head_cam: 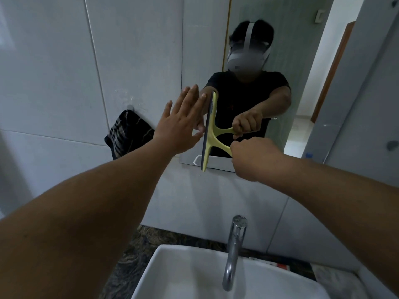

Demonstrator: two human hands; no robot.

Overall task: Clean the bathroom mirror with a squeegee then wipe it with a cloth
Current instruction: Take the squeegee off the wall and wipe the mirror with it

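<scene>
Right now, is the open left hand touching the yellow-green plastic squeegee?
Cannot tell. In the head view, the left hand lies flat beside the squeegee, fingertips at its blade edge; no clear gap or contact shows.

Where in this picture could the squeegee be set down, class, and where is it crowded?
Free: the white basin left of the tap, and the dark counter between basin and wall. Crowded: the mirror's lower left, where the flat left hand, the squeegee and the right hand's grip meet.
</scene>
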